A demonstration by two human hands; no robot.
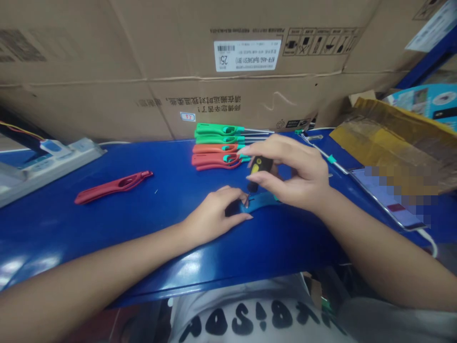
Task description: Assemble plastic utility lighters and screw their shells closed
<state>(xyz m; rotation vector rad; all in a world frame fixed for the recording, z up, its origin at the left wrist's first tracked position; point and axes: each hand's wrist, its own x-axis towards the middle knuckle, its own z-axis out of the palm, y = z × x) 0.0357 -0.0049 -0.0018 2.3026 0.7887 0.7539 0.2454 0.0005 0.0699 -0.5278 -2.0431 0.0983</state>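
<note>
Glossy blue tabletop [171,257] before us: our left hand [209,214] steadies a blue lighter handle [263,201] lying there; our right hand [300,176] grips a black-and-yellow tool [260,167] above it. Beyond, green, orange and red lighters [210,148] near cardboard [185,57].

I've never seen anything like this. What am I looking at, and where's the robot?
There's no robot: these are a person's own bare hands. The single picture comes from a camera worn on their head, looking forward and down.

On the blue table, the left hand holds one end of a blue handle. Above it, the right hand grips a black-and-yellow tool, probably a screwdriver.

Behind lie green, orange and red handles, apparently long-nosed lighters. A dark red handle and a power strip lie to the left, a phone to the right. A large cardboard box stands behind.
</note>
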